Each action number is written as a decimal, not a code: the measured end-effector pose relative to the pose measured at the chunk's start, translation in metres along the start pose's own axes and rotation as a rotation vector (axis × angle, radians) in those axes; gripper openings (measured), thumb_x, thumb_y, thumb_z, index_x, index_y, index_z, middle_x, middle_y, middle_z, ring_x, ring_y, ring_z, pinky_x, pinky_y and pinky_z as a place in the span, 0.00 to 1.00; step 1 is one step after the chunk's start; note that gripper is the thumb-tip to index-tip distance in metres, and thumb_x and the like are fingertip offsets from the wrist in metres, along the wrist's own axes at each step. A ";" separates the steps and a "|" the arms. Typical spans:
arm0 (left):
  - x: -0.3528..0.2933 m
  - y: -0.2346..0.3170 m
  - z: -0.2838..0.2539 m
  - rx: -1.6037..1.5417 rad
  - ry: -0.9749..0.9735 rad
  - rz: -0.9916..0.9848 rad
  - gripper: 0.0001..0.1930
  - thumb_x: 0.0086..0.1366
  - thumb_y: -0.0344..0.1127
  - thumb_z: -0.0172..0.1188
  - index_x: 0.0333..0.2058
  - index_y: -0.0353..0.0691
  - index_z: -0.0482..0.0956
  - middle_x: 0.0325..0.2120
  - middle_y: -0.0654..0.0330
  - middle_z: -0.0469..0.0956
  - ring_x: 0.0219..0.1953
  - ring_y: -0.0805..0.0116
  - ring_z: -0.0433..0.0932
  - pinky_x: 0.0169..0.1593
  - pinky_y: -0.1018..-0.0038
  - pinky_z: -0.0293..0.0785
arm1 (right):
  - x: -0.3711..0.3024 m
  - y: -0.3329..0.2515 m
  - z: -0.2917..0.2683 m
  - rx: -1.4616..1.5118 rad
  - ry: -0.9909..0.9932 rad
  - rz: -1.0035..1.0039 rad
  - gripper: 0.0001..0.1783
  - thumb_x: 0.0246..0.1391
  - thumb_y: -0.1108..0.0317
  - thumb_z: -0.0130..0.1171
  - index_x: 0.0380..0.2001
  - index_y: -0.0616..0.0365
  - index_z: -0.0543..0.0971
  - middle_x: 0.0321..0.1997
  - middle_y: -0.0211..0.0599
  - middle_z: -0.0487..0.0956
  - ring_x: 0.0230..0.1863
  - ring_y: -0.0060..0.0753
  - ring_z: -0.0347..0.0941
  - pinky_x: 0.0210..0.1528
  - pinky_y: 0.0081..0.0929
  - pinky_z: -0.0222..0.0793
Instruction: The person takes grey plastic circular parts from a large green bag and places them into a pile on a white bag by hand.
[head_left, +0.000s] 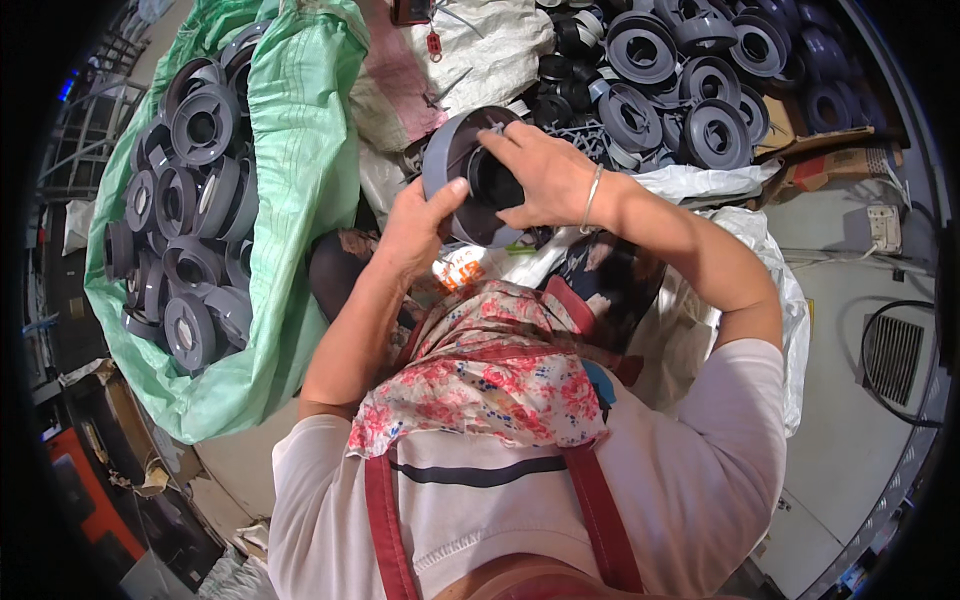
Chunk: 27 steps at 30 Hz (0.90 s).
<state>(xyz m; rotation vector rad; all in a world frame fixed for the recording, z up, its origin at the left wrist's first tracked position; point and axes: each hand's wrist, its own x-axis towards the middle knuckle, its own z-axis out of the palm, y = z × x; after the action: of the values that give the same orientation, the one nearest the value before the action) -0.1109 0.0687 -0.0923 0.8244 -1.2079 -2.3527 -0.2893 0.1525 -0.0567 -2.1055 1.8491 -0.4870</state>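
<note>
In front of my lap I hold a round grey plastic ring part [446,146], tilted so its hollow side faces right. My left hand [412,228] grips its near left rim, thumb pressed on the edge. My right hand [552,176], with a bangle at the wrist, reaches over the part, fingers curled at its far edge and thumb lower down. Between them sits a black inner ring [490,182] in the middle of the grey part. My right palm hides some of it, so I cannot tell whether it is fully seated.
At left stands a green woven sack [300,130] holding several grey ring parts [203,125]. A pile of similar parts [640,50] lies far right, with black pieces [565,75] beside it. White sacking [480,55] lies at the back. A cardboard box [835,165] stands at right.
</note>
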 end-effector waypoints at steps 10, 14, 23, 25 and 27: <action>-0.007 0.018 -0.012 0.077 -0.056 -0.002 0.22 0.58 0.38 0.57 0.47 0.29 0.68 0.40 0.56 0.74 0.41 0.67 0.75 0.48 0.70 0.71 | -0.026 -0.006 -0.023 -0.071 0.047 -0.244 0.38 0.28 0.70 0.61 0.50 0.58 0.62 0.47 0.46 0.64 0.49 0.51 0.62 0.49 0.38 0.66; -0.010 0.017 -0.011 1.457 -0.065 0.550 0.31 0.51 0.37 0.63 0.50 0.25 0.63 0.38 0.49 0.74 0.41 0.62 0.74 0.47 0.70 0.69 | -0.031 0.013 -0.028 0.121 0.344 0.232 0.40 0.31 0.67 0.63 0.53 0.56 0.61 0.47 0.49 0.64 0.48 0.50 0.64 0.51 0.35 0.64; -0.019 0.019 0.005 -0.065 -0.072 -0.016 0.24 0.59 0.38 0.57 0.49 0.28 0.64 0.42 0.56 0.72 0.41 0.69 0.73 0.46 0.71 0.72 | -0.012 -0.013 0.016 0.192 0.211 0.076 0.43 0.31 0.59 0.66 0.53 0.61 0.60 0.44 0.55 0.62 0.47 0.57 0.62 0.51 0.39 0.63; -0.023 0.020 0.003 -0.067 -0.075 -0.043 0.23 0.59 0.38 0.57 0.49 0.29 0.64 0.42 0.56 0.72 0.42 0.69 0.73 0.47 0.71 0.72 | -0.011 -0.013 0.013 0.160 0.125 0.018 0.43 0.31 0.61 0.67 0.52 0.61 0.60 0.43 0.55 0.63 0.46 0.56 0.62 0.50 0.40 0.63; -0.024 0.020 -0.002 -0.085 -0.086 -0.087 0.23 0.59 0.38 0.57 0.49 0.29 0.65 0.42 0.56 0.72 0.42 0.69 0.74 0.47 0.70 0.72 | -0.011 -0.014 0.008 0.092 0.069 -0.084 0.42 0.29 0.66 0.68 0.51 0.61 0.60 0.43 0.52 0.64 0.46 0.55 0.62 0.47 0.40 0.65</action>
<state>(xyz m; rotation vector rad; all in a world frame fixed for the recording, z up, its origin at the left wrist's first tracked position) -0.0902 0.0698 -0.0681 0.7696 -1.1178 -2.5140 -0.2745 0.1652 -0.0589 -2.1367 1.7436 -0.6600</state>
